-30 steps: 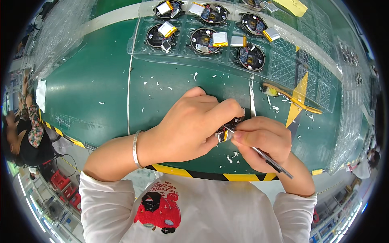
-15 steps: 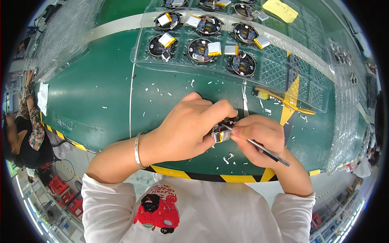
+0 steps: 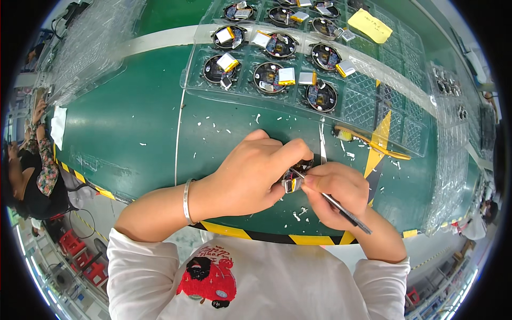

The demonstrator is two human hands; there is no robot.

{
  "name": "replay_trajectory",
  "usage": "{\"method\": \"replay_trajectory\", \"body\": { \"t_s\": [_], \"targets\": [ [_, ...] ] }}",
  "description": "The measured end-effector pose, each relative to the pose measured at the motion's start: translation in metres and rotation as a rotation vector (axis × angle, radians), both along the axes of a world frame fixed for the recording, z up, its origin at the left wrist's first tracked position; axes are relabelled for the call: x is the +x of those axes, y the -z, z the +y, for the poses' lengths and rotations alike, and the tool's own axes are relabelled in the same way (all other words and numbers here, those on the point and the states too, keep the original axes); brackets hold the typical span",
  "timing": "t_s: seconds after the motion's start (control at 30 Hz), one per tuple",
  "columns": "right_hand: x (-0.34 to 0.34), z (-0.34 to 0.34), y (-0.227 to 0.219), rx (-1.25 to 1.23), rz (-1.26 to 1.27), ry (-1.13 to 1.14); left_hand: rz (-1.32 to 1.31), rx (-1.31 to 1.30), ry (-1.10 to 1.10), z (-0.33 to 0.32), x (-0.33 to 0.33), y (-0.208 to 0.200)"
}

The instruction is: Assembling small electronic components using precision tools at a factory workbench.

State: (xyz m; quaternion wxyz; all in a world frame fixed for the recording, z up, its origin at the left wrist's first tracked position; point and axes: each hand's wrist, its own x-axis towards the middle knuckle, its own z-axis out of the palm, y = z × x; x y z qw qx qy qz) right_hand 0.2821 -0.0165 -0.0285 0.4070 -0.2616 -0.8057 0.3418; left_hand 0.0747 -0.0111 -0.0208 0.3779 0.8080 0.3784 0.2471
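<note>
My left hand (image 3: 253, 173) is closed round a small round watch case (image 3: 304, 166), dark inside with loose electronics, and hides most of it. A small silver part with a yellow strip (image 3: 290, 185) sticks out at the near side of the case. Slim metal tweezers (image 3: 349, 214) are pinched in my right hand (image 3: 341, 186); their tip reaches into the case, and their back end points toward my body on the right. Both hands meet just above the green table mat (image 3: 133, 112).
Beyond my hands lies a clear compartment tray (image 3: 242, 97) with several open watch cases (image 3: 270, 78) and silver battery packs (image 3: 286, 76). A yellow-handled brush (image 3: 373, 144) rests by its near edge. White scraps (image 3: 301, 212) dot the mat. A yellow note (image 3: 369, 25) tops the tray.
The view has shifted slightly, so the tray sits a little lower and further right. My right hand and the tweezers have tilted slightly; both hands keep their holds.
</note>
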Motion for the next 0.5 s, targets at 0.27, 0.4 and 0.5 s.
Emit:
{"method": "replay_trajectory", "body": {
  "t_s": [0.27,0.4,0.5],
  "targets": [
    [-0.006,-0.008,-0.002,0.045,-0.018,0.072,0.027,-0.013,-0.01,-0.003,-0.001,-0.001],
    [-0.001,-0.009,-0.006,-0.023,-0.08,-0.007,-0.003,-0.002,-0.016,-0.007,0.001,0.002],
    [0.007,-0.005,-0.004,-0.663,-0.018,-0.01,0.005,-0.003,-0.027,-0.007,-0.002,0.003]
  ]
}}
